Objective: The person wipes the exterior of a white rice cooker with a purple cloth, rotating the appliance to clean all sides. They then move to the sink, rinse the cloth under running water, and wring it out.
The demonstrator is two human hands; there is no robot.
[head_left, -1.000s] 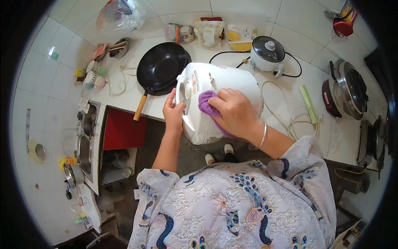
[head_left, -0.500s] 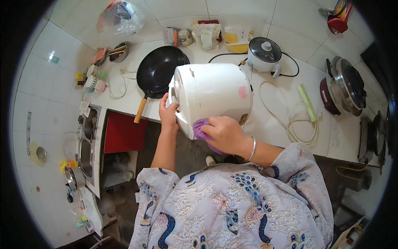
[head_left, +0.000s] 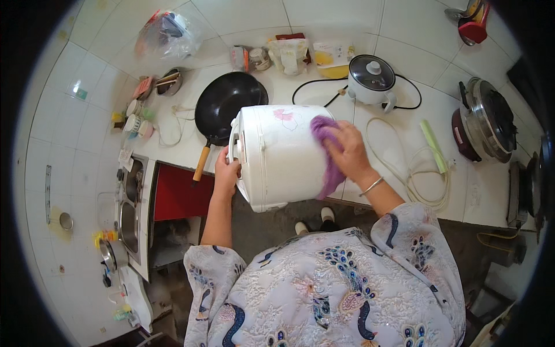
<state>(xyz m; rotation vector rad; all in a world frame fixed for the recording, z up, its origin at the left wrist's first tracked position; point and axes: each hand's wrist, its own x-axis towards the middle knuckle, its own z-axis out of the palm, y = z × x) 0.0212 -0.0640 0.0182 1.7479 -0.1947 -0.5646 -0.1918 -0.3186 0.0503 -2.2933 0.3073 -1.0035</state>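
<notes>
Rice cooker (head_left: 289, 168) tipped sideways at the edge of the desk (head_left: 370, 182), near black pan (head_left: 222, 104); left hand (head_left: 226, 172) grips its handle (head_left: 243, 189), right hand (head_left: 348, 153) holds purple cloth (head_left: 325, 128) against it; likely heavy, stiff, slick, handle looks safest

A lived-in kitchen.
Double-basin steel sink (head_left: 128, 222), round black tan-handled wok (head_left: 222, 104), white glass-lidded pot (head_left: 370, 92), red utensil (head_left: 473, 33) hung on a white-tiled wall (head_left: 332, 14).
</notes>
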